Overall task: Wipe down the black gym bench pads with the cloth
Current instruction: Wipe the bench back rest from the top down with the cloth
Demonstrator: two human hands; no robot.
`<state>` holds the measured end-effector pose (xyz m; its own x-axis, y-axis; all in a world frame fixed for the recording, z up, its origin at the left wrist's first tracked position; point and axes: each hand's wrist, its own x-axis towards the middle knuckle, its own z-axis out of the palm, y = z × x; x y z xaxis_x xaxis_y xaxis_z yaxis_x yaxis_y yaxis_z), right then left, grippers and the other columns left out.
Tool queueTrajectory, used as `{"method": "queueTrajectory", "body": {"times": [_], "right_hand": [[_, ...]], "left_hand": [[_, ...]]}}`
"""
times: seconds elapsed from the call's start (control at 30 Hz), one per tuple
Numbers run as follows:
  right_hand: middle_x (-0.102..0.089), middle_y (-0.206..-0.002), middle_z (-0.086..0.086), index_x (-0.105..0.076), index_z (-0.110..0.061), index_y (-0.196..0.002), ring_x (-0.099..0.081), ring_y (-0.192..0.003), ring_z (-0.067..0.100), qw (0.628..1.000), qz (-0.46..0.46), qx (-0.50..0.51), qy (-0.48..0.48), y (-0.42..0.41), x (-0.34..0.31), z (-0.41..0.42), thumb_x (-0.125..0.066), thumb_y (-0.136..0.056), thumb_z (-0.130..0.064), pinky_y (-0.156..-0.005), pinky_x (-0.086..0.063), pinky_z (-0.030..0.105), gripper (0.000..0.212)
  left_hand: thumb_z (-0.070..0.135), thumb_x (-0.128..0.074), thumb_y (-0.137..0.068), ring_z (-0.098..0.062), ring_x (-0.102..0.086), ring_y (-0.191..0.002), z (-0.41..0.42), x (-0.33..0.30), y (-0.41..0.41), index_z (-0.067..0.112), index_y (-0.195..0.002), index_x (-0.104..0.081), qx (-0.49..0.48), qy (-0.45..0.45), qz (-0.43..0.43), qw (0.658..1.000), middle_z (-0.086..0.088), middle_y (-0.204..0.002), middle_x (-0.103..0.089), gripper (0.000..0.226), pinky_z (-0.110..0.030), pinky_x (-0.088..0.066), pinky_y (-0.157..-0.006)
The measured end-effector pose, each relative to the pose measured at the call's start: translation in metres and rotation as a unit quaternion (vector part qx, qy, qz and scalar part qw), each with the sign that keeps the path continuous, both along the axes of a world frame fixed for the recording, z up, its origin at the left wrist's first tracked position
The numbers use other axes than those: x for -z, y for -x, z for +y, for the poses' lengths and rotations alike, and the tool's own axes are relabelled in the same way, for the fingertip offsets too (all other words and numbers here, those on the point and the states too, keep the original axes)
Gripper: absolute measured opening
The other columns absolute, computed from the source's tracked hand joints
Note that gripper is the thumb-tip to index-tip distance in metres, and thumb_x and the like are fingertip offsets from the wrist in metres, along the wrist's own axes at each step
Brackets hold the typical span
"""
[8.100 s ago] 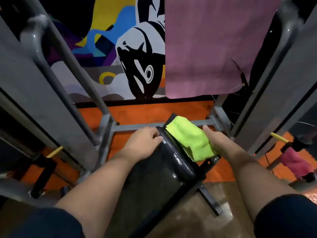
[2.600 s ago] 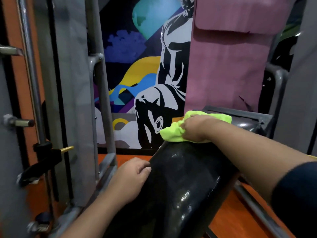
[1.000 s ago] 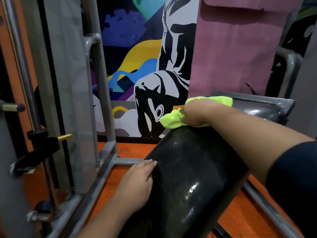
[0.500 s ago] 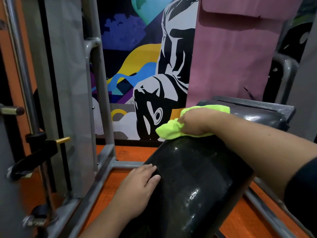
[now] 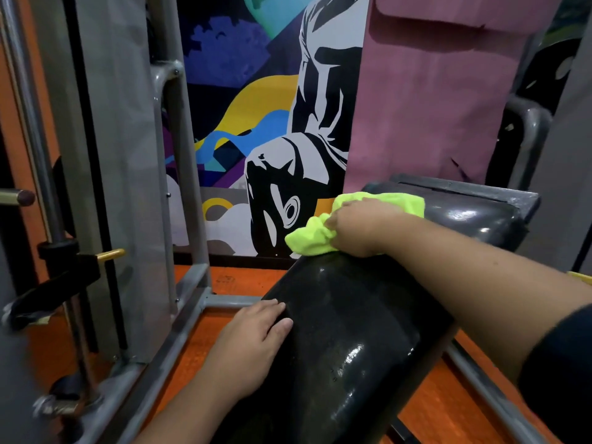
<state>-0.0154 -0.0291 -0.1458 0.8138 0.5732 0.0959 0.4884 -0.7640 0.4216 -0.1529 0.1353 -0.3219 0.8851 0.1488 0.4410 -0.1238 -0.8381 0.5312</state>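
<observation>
Grey machine frame at far left, brass-tipped selector pin projecting from it; neither involved in the step. Orange floor beneath.

Left hand laid flat on the left flank of the near black pad, fingers straight and together, nothing gripped. Judged a bracing hold; best kept there, clear of the cloth's path.

Near pad glossy, with wet-looking highlights toward its lower right. Judged partly wiped at most; lower half and both flanks likely outstanding.

Yellow-green cloth at the upper end of the near pad, at the junction with the second black pad behind. Bunched at its left, a flatter tail trailing right onto the second pad.

Right hand on top of the cloth, pressing it down, fingers curled over the bunched part. Hands well apart.

Recommended: spread the cloth flatter under the palm for fuller contact; work in overlapping strokes along the pad's length; take in the seam between the pads, where grime probably collects; carry over the rounded edges. Risk noted: a bunched cloth may skip patches.

Pink mat hanging behind, at right; not part of the task.
</observation>
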Motion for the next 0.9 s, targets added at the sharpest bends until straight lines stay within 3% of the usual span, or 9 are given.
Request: {"method": "queueTrajectory", "body": {"times": [0.47, 0.57, 0.7, 0.9], "right_hand": [[-0.055, -0.13, 0.007, -0.055, -0.029, -0.132, -0.053, -0.12, 0.034, 0.999, -0.009, 0.028, -0.043, 0.008, -0.006, -0.007, -0.045, -0.09, -0.034, -0.098, -0.047, 0.051, 0.043], [-0.056, -0.126, 0.005, -0.055, -0.031, -0.129, -0.053, -0.119, 0.032, 1.0, 0.002, -0.01, -0.012, 0.014, 0.01, -0.01, -0.045, -0.092, -0.033, -0.1, -0.046, 0.048, 0.039], [-0.055, -0.131, 0.004, -0.054, -0.031, -0.134, -0.054, -0.119, 0.032, 0.998, 0.004, 0.03, -0.061, 0.018, -0.006, -0.017, -0.045, -0.093, -0.029, -0.097, -0.048, 0.048, 0.042], [-0.058, -0.117, 0.0, -0.058, -0.033, -0.116, -0.056, -0.112, 0.029, 0.998, 0.006, -0.021, -0.058, 0.022, 0.004, -0.034, -0.045, -0.092, -0.031, -0.092, -0.049, 0.045, 0.027]], "left_hand": [[0.049, -0.043, -0.097, -0.001, -0.03, -0.138, 0.001, 0.004, 0.0, 0.03, -0.144, -0.044, -0.002, 0.012, 0.013, 1.0, 0.016, -0.15, -0.039, 0.05, -0.022, -0.022, -0.112], [0.049, -0.042, -0.097, -0.002, -0.032, -0.137, 0.0, 0.002, -0.001, 0.031, -0.141, -0.047, -0.002, 0.008, 0.013, 1.0, 0.016, -0.148, -0.042, 0.048, -0.024, -0.025, -0.112], [0.048, -0.043, -0.098, -0.002, -0.029, -0.139, -0.002, 0.003, 0.0, 0.031, -0.143, -0.045, -0.01, 0.008, 0.008, 1.0, 0.016, -0.15, -0.039, 0.048, -0.017, -0.018, -0.109], [0.049, -0.042, -0.098, -0.001, -0.029, -0.139, -0.001, 0.003, 0.003, 0.033, -0.143, -0.045, -0.001, 0.014, 0.015, 1.0, 0.018, -0.15, -0.038, 0.048, -0.021, -0.02, -0.111]]}}
